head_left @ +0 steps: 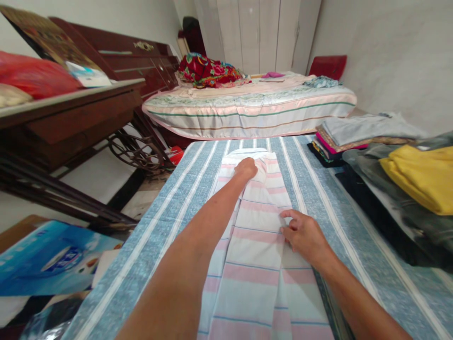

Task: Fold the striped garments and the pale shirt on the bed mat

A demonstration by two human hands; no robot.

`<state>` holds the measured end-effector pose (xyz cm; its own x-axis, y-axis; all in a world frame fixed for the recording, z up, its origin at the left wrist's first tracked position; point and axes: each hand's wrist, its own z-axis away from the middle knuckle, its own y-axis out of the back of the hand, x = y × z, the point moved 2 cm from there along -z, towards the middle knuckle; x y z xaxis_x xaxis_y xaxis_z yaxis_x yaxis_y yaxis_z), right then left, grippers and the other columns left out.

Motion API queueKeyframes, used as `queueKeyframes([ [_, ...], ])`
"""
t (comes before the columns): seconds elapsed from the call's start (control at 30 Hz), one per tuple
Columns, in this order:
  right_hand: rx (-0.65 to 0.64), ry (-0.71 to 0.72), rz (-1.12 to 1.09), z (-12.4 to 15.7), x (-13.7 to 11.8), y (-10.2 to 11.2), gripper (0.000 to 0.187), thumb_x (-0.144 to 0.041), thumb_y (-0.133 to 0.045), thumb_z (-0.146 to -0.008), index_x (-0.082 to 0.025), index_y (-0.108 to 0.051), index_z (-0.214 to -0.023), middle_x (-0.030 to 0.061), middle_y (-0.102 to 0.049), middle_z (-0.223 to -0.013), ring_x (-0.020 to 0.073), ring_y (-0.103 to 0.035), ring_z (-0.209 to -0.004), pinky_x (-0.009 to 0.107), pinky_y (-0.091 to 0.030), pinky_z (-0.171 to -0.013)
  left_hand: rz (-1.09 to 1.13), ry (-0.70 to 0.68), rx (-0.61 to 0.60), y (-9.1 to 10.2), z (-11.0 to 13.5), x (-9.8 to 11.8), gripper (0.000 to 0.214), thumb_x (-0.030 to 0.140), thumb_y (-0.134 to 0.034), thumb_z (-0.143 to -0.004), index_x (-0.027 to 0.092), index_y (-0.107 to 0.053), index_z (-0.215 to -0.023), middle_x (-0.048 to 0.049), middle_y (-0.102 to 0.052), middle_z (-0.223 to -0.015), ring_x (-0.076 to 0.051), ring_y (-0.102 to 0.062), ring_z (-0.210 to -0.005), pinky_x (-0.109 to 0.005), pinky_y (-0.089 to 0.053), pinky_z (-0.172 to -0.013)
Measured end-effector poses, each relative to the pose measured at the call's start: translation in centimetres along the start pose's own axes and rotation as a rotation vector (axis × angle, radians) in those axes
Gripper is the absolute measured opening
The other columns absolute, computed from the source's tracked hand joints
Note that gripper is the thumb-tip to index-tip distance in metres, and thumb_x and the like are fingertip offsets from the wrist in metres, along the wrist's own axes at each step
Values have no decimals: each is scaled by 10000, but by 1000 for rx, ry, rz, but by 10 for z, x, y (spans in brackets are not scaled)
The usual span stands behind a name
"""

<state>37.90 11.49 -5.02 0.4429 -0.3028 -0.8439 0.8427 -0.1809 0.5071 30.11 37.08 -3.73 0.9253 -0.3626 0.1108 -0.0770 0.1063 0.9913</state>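
Observation:
A shirt with pink, white and thin blue stripes point(253, 245) lies lengthwise before me, a long panel folded over its middle. Near the far end, by the collar, my left hand point(247, 168) is closed on the gathered fabric; its fingertips are partly hidden. My right hand point(302, 236) is at the shirt's right side, thumb and index finger bent together on the edge of the folded layer. Under the shirt's lower right edge a strip of dark cloth point(334, 307) shows.
Blue striped bedding point(184, 189) lies under the shirt. Folded clothes point(368, 130) and a yellow garment point(424, 177) are piled at right. A second bed point(247, 113) stands beyond. At left are a wooden table point(88, 111) and a blue box point(60, 257).

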Motion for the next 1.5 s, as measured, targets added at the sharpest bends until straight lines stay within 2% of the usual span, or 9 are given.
queueKeyframes([
  [0.3,70,134,660,13,-17,5,282,-197,-449,-823,-211,-596,-1063,23,-634,-691,178,-590,-646,255,-337,-564,-53,16,125,-12,21,7,308,250,-346,-918,135,-500,-1158,-141,-555,-1196,-248,-459,-1146,-390,-382,-946],
  [0.43,241,508,749,22,-27,-4,261,-223,-405,-885,-169,-623,-1017,105,-649,-958,216,-598,-879,311,-416,-740,-39,18,130,-13,17,11,311,232,-332,-924,122,-483,-1172,-148,-554,-1186,-250,-455,-1142,-399,-383,-938],
  [0.53,185,752,752,26,-20,-23,357,-307,-447,-891,-111,-561,-1166,163,-553,-1229,282,-472,-1168,393,-372,-943,-30,11,141,-15,19,14,311,222,-340,-922,107,-485,-1172,-152,-546,-1197,-260,-445,-1151,-418,-377,-940],
  [0.67,140,710,809,24,-1,-43,648,-496,-436,-879,-10,-427,-1307,243,-391,-1382,347,-312,-1305,482,-278,-1040,-19,-21,148,-13,25,14,334,246,-336,-930,95,-491,-1183,-163,-550,-1202,-269,-456,-1153,-421,-381,-935],
  [0.8,112,665,800,23,6,-47,698,-559,-367,-883,-24,-413,-1329,227,-337,-1424,336,-254,-1338,477,-238,-1070,-4,-75,126,8,39,4,342,301,-345,-932,121,-533,-1153,-136,-592,-1161,-230,-521,-1096,-342,-407,-912],
  [1.0,56,613,779,23,6,-45,700,-569,-322,-889,-44,-398,-1347,208,-311,-1444,315,-221,-1355,461,-200,-1089,-18,-61,58,39,101,-19,268,279,-476,-846,140,-637,-1009,-112,-657,-1043,-234,-585,-1015,-324,-438,-876],
  [1.2,19,585,802,22,8,-45,673,-544,-335,-889,-60,-387,-1354,191,-308,-1450,316,-242,-1345,447,-206,-1083,35,6,-82,26,158,-21,209,330,-599,-729,177,-694,-836,-70,-700,-893,-214,-640,-883,-271,-483,-753],
  [1.33,6,577,811,22,8,-44,670,-542,-321,-891,-61,-382,-1353,190,-301,-1454,313,-234,-1348,444,-205,-1082,90,64,-119,18,167,-17,240,303,-645,-661,148,-697,-837,-93,-705,-892,-220,-649,-849,-265,-491,-708],
  [1.5,1,581,791,20,9,-44,679,-558,-286,-894,-69,-375,-1357,198,-274,-1464,311,-220,-1354,464,-206,-1075,161,77,-187,16,170,-13,135,266,-647,-660,139,-686,-642,-41,-683,-629,-157,-641,-634,-214,-483,-600],
])
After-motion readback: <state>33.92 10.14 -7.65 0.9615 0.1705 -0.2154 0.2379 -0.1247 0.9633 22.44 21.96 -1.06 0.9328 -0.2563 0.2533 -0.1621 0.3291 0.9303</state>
